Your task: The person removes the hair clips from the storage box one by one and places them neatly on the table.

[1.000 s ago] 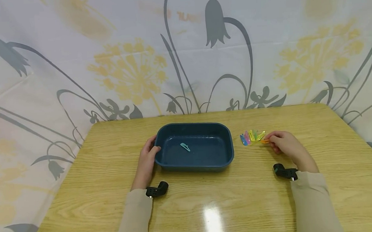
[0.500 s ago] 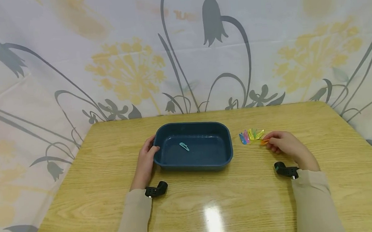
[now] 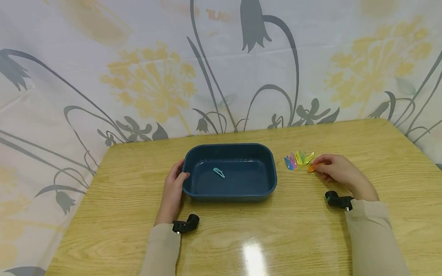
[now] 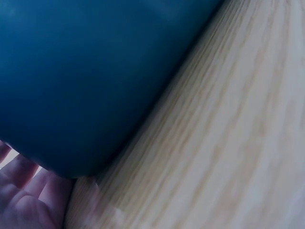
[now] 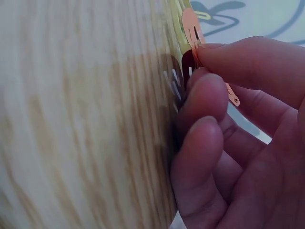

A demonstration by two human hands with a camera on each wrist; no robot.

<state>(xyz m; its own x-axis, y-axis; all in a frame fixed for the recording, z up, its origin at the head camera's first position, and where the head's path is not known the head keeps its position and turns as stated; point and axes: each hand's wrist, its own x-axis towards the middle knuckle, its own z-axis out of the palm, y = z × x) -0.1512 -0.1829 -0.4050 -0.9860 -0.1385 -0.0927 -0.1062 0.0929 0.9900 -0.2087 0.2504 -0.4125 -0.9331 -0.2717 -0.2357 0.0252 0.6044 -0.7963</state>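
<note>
Right hand (image 3: pixel 339 171), right of centre in the head view, pinches an orange hair clip (image 3: pixel 311 168) just off the counter (image 3: pixel 248 236). Remaining clips (image 3: pixel 298 159) are fanned just upper left of it. Left hand (image 3: pixel 173 190) grips the left rim of the blue tray (image 3: pixel 268 185), mid-frame; teal clip (image 3: pixel 219 172) lies inside.
</note>
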